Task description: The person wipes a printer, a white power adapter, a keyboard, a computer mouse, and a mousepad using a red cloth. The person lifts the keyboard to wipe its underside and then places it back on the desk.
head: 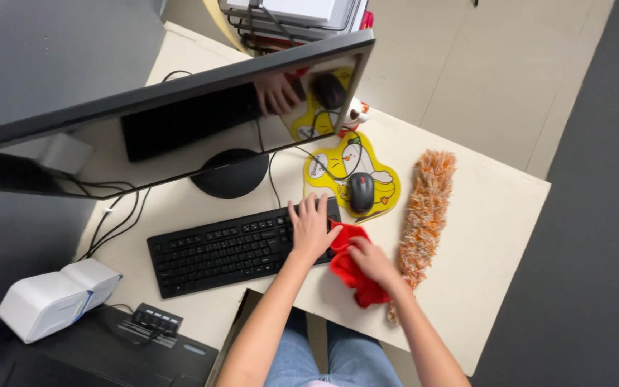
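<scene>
two hands at the keyboard's right end, one on a red cloth

denim-clad knees (pixel 356 358) show at the near edge of the view, tucked under the pale bench (pixel 496 215). from there both bare forearms reach away from the camera. left hand (pixel 311 228) lies flat and open, fingers spread, on the right end of the black keyboard (pixel 227 251); it grips nothing. right hand (pixel 370 259) is closed down on a crumpled red cloth (pixel 356 276), which lies on the bench touching the keyboard's right edge and reaching toward the near bench edge.

just right of the cloth and the right hand lies a fluffy orange and white duster (pixel 424 211), stretched from near to far along the bench. beyond the hands, a dark computer mouse (pixel 361 192) sits on a yellow cartoon-shaped mouse pad (pixel 385 179), its cable curling toward the monitor (pixel 166 122). the monitor stands on a round black foot (pixel 231 175) at the far side of the keyboard, and its dark screen mirrors the keyboard, a hand and the mouse.

at the near left, a white boxy device (pixel 55 297) rests by a bundle of black cables (pixel 112 222), with a small black keypad-like unit (pixel 155 319) just right of it. a stack of papers and flat things (pixel 295 14) sits at the far end, behind the monitor.
</scene>
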